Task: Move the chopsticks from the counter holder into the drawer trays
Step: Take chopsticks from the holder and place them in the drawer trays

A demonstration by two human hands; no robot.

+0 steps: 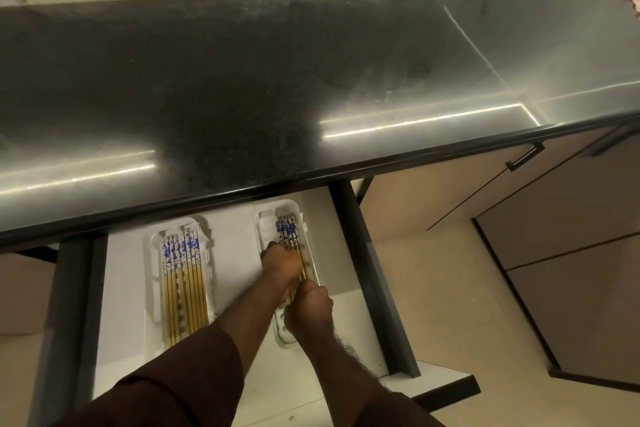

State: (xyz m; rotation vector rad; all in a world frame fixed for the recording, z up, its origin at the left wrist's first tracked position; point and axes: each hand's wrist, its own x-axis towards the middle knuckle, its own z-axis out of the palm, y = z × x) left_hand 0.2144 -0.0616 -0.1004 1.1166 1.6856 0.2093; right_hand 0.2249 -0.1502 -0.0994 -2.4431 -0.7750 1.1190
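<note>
— Two white trays lie in the open drawer [114, 288]. What's in each?
— The left tray [152, 291] holds a row of chopsticks [181, 284]; the right tray [266, 225], near the drawer's right wall, holds the second bundle [289, 229].
— And the hands?
— Both in the right tray: the left hand [280, 265] rests on that bundle with fingers bent; the right hand [306, 310] curls round the bundle's near ends.
</note>
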